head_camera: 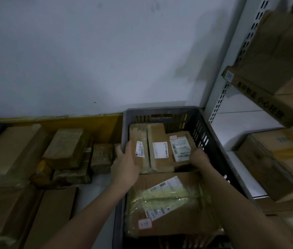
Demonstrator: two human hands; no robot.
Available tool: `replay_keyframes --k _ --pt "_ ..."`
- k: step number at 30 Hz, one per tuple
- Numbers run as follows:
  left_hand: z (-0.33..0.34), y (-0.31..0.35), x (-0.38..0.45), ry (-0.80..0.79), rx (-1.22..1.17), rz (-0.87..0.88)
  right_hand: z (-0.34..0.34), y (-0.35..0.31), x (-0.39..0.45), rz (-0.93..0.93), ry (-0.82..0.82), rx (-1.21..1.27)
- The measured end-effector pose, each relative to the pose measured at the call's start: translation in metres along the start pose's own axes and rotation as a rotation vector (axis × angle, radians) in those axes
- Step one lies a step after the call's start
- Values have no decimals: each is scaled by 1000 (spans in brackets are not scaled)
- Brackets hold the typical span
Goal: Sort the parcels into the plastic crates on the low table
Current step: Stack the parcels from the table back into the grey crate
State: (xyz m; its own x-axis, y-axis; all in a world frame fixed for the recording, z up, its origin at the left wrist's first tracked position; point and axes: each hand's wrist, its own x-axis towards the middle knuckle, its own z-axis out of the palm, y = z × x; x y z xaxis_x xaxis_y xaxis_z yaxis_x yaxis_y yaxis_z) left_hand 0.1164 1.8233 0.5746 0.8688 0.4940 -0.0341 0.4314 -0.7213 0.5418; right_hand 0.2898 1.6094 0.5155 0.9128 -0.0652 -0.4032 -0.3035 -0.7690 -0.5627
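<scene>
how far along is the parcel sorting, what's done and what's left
Done: the dark crate already holds several parcels, including a large taped box at the near end. In hand: the left hand and right hand are in the crate at a row of three small boxes, apparently arranging them. Left: a heap of loose parcels lies outside, left of the crate.

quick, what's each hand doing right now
Left hand: grips the left edge of the upright parcels in the grey crate.
Right hand: on their right edge; fingers hidden, cannot tell.
</scene>
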Motion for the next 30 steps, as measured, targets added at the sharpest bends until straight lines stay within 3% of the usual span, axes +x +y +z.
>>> replay_keyframes --k 4,8,13,20,26,30 --pt "-1 4 0 -20 37 -23 2 1 23 -4 -178 111" --pt "-3 5 0 -38 57 -34 20 12 37 -125 -218 -182" --pt "-2 4 0 -39 64 -24 27 4 18 -200 -424 -435" --pt "-1 2 1 -43 71 -6 29 9 21 -271 -478 -662" --pt "-5 6 -2 -38 62 -9 29 9 16 -259 -420 -501" --pt "-7 7 -4 -38 53 2 25 5 14 -240 -177 -238"
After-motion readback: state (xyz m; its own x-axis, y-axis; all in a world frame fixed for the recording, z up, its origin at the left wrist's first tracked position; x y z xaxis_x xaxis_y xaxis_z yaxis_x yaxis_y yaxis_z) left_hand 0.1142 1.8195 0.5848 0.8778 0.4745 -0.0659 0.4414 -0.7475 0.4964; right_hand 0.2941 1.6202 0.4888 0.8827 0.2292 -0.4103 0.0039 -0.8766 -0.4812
